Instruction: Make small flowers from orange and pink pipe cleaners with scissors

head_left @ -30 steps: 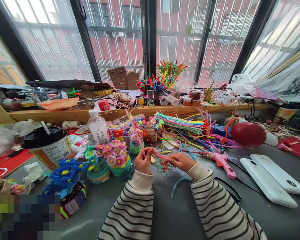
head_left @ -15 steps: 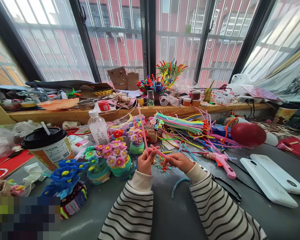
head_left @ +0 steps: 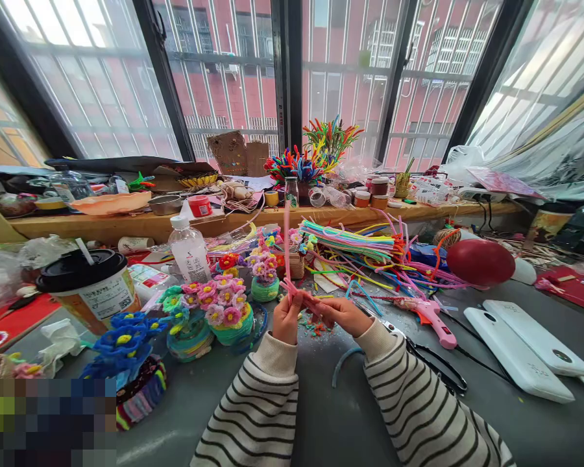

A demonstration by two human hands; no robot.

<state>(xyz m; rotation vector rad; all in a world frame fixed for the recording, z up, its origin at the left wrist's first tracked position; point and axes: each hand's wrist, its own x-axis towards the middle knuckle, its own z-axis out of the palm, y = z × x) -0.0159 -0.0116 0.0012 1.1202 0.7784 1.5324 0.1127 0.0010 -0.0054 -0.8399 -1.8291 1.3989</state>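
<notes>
Over the gray table [head_left: 321, 421], a bent blue pipe cleaner [head_left: 343, 362] lies by the right wrist. The left hand [head_left: 286, 319] and the right hand [head_left: 341, 316] are close together, both closed and pinching the bottom of a pink pipe cleaner [head_left: 287, 240] that sticks straight up. Just left sit pots of fuzzy pink flowers [head_left: 222, 310], and farther back lies a pile of colorful pipe cleaners [head_left: 350, 239] below a wooden shelf [head_left: 126, 224].

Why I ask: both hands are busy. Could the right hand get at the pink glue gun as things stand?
Probably yes: the pink glue gun lies just right of the right hand with nothing standing between, though that hand pinches a pink pipe cleaner.
</notes>
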